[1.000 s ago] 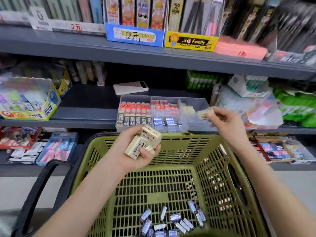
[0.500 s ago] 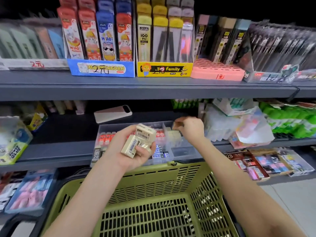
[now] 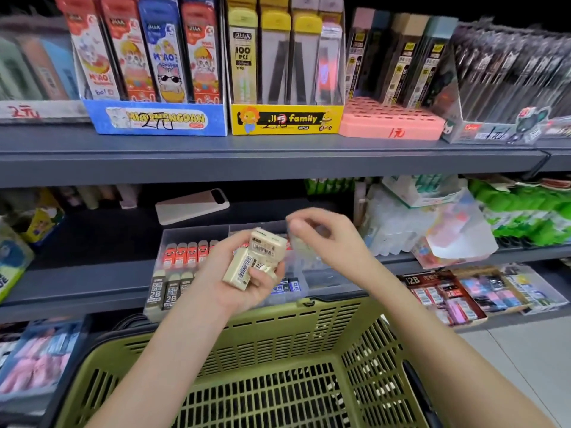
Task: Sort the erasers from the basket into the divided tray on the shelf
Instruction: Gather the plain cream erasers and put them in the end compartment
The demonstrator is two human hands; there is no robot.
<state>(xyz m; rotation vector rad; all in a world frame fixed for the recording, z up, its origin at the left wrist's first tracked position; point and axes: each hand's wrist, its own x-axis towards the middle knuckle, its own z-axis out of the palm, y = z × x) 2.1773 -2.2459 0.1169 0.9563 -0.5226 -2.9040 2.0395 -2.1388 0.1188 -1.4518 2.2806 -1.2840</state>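
Since 0.5 s ago the R hand (image 3: 327, 242) has pulled back from the divided tray (image 3: 191, 234) & now hangs just right of the L hand (image 3: 241, 285), over the tray's middle. R fingers are loosely curled, nothing seen in them, tho blurred. L hand, palm up, grips a clump of cream erasers (image 3: 262, 257) w/ barcode labels, fingers curled round them, in front of the tray. Tray sits on the grey shelf (image 3: 92, 282). Its left compartment has red-sleeved erasers (image 3: 185, 254) at back, 2B erasers (image 3: 168, 291) in front. Green basket (image 3: 278, 329) sits below both arms. A pale phone (image 3: 191, 206) lies behind the tray.
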